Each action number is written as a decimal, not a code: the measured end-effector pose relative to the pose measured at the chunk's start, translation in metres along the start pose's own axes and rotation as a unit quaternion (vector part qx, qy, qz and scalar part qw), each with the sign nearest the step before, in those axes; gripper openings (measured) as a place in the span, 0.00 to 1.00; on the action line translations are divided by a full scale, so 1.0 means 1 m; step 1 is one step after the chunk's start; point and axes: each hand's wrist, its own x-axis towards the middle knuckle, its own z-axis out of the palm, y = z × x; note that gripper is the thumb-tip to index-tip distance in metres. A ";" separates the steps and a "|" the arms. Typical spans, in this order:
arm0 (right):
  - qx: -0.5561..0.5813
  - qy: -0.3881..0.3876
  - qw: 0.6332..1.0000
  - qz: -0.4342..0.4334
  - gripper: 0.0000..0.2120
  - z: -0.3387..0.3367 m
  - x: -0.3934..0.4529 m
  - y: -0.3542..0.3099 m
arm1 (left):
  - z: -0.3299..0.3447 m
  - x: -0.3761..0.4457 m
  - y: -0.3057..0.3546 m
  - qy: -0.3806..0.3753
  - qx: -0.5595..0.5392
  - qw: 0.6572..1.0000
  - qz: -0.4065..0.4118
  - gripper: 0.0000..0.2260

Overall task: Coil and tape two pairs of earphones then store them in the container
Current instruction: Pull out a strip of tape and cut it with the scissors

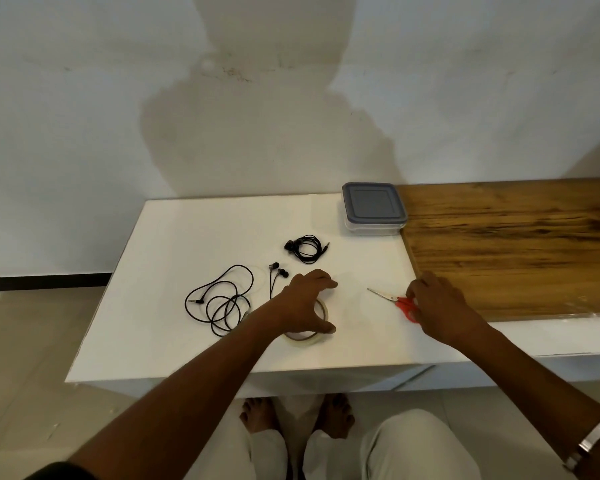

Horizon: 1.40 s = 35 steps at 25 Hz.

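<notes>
Nearest, the left hand [305,303] arches spread-fingered over the tape roll [307,336], beside loose earphones [222,299]. Right hand [437,306] touches the red scissors [400,304], grip unclear. Coiled earphones [307,249] lie near the lidded container [374,207].

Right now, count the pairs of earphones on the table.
2. The coiled earphones lie near the container; the loose earphones lie left of the left hand. None seem hidden.

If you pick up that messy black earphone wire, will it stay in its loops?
Probably not. The loose earphones lie in thin, uneven loops, so they would likely flop and dangle. They look light. The loops overlap, so they may snag or tangle when lifted.
</notes>
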 end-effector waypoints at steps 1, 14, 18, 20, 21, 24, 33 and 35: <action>-0.005 -0.015 1.000 0.019 0.16 0.000 0.000 0.001 | -0.002 -0.001 -0.002 0.001 -0.019 1.000 0.001 0.38; 0.022 -0.022 0.995 0.094 0.15 0.003 0.002 -0.014 | -0.022 -0.018 -0.012 0.023 -0.244 0.969 0.009 0.34; 0.004 -0.011 0.997 0.072 0.13 0.005 0.003 -0.016 | -0.025 -0.020 -0.009 0.036 -0.276 0.960 0.016 0.32; 0.009 -0.001 0.998 0.067 0.13 0.006 0.004 -0.016 | -0.026 -0.020 -0.008 0.039 -0.301 0.953 0.015 0.32; 0.017 0.001 0.998 0.067 0.13 0.007 0.004 -0.015 | -0.026 -0.020 -0.008 0.036 -0.309 0.950 0.015 0.32; 0.023 0.018 0.997 0.075 0.14 0.007 0.002 -0.016 | -0.026 -0.020 -0.009 0.022 -0.312 0.950 0.013 0.33; 0.014 -0.011 0.994 0.106 0.17 0.002 0.005 -0.015 | -0.025 -0.019 -0.011 0.026 -0.331 0.943 0.011 0.32; 0.003 -0.022 0.994 0.112 0.17 0.002 0.005 -0.016 | -0.025 -0.019 -0.011 0.025 -0.335 0.942 0.011 0.32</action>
